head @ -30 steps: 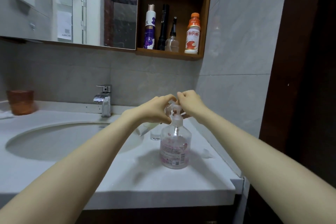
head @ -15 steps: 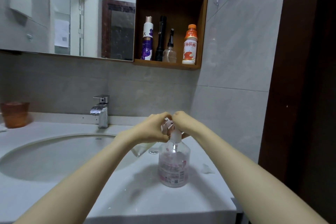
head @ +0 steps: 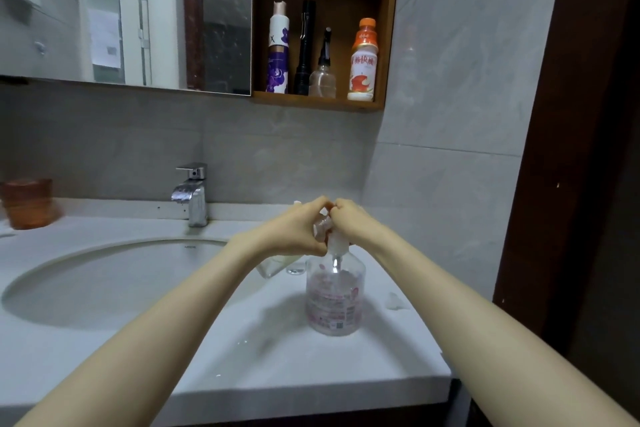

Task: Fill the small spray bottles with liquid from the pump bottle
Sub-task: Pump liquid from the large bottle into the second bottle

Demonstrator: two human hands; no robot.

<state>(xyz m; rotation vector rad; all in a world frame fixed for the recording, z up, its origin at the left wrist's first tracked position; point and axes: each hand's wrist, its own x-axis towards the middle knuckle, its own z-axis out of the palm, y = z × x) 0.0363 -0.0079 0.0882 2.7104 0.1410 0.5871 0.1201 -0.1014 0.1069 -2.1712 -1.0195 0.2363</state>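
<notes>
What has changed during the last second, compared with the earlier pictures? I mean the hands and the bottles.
Nothing has visibly changed. The left hand and right hand still grip the small spray bottle just above the head of the pump bottle. Nothing was taken hold of or let go. The pump bottle stays on the counter, right of the sink. Only the camera tilted a little.

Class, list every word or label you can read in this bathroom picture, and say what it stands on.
"养快线": orange-capped bottle on the shelf.
"X": purple and white bottle.
Pump bottle label, paper in mirror, sink mark: too blurred.
</notes>
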